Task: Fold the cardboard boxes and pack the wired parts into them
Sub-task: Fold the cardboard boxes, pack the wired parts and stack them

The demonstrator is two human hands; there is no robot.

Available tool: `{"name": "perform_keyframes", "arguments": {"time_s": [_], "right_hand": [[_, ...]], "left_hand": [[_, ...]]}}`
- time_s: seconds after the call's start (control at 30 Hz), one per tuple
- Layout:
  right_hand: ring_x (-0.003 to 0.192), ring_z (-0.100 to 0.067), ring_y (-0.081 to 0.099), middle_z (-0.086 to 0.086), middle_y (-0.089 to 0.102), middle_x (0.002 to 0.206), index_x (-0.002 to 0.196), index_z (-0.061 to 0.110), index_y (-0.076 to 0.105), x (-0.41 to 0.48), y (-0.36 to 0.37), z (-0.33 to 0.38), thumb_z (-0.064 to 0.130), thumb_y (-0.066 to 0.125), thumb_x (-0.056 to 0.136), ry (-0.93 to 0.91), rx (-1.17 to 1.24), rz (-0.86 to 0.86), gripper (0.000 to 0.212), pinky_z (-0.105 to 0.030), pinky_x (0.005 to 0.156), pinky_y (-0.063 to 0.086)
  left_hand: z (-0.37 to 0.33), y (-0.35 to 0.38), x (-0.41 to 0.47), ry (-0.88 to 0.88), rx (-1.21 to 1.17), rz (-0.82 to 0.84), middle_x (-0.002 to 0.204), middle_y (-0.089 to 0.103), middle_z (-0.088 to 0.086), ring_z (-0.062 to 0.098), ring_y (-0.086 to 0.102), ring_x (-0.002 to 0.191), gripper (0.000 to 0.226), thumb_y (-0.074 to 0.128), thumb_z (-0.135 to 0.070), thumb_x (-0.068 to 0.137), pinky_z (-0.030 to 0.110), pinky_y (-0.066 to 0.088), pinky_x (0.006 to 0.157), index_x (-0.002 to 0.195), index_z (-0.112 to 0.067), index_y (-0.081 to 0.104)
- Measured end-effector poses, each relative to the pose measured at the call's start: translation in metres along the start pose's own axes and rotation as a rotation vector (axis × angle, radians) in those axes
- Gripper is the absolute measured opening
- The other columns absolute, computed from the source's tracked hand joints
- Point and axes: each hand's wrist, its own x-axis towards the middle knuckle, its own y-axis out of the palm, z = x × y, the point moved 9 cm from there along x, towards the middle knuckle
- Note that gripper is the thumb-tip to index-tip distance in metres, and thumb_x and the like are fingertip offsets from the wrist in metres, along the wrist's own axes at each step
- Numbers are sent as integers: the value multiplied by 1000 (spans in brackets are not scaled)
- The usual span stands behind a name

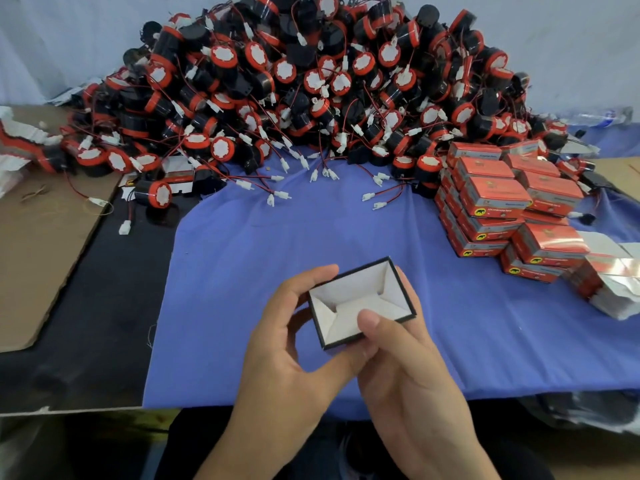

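A small cardboard box [346, 296], white inside with dark edges, is held open-side up above the blue cloth. My left hand [287, 355] grips its left and near side, fingers curled around the corner. My right hand [405, 362] holds the right side, its thumb pressing down inside the box on the folded bottom flaps. A large heap of black and red round wired parts [311, 81] with white connectors fills the back of the table.
Closed red boxes [498, 202] are stacked at the right, with flat unfolded box blanks [609, 282] beside them. Brown cardboard sheet [38, 244] lies at the left over a black surface. Blue cloth [242, 271] covers the middle. Loose wires reach toward the front.
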Motion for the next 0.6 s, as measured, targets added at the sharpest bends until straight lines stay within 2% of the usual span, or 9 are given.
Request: {"name": "perform_keyframes", "arguments": {"time_s": [0.1, 0.2, 0.33, 0.4, 0.53, 0.6], "right_hand": [[111, -27, 71, -11, 72, 124, 144, 48, 43, 2, -4, 1, 13, 81, 65, -55, -9, -39, 95, -39, 92, 56], [105, -26, 71, -11, 75, 109, 135, 55, 49, 4, -9, -4, 11, 82, 62, -57, 27, -89, 93, -35, 95, 54], [95, -27, 72, -12, 75, 108, 137, 38, 55, 6, -15, -12, 5, 72, 67, -34, -1, -172, 79, -42, 94, 52], [91, -26, 71, -11, 75, 103, 136, 33, 56, 6, -18, -13, 5, 68, 67, -46, -41, -221, 75, -49, 101, 51], [84, -23, 69, -10, 73, 98, 134, 33, 57, 6, -19, -12, 5, 66, 67, -42, -63, -250, 73, -44, 95, 50], [82, -23, 69, -11, 73, 96, 133, 33, 57, 5, -20, -11, -2, 68, 74, -49, -82, -279, 69, -46, 93, 51]], "left_hand": [[-3, -3, 1, 34, 86, 9, 127, 69, -5, 20, 67, 117, 68, 91, -24, 68, 31, 57, 94, 128, -39, 62], [-5, -8, 1, 87, 180, -11, 128, 68, -10, 17, 66, 118, 68, 92, -25, 67, 27, 54, 95, 127, -40, 62], [-19, -2, -5, 271, 409, -45, 130, 63, -10, 19, 61, 123, 64, 89, -26, 71, 24, 52, 93, 125, -45, 61], [-26, 3, -10, 351, 447, -57, 132, 62, -12, 21, 61, 124, 63, 89, -21, 71, 24, 52, 93, 124, -42, 62], [-33, 4, -14, 444, 476, -80, 132, 60, -15, 23, 62, 122, 63, 91, -15, 71, 22, 48, 98, 124, -38, 64], [-35, 5, -15, 463, 490, -80, 132, 59, -16, 24, 62, 121, 63, 90, -14, 71, 22, 48, 98, 124, -36, 64]]}}
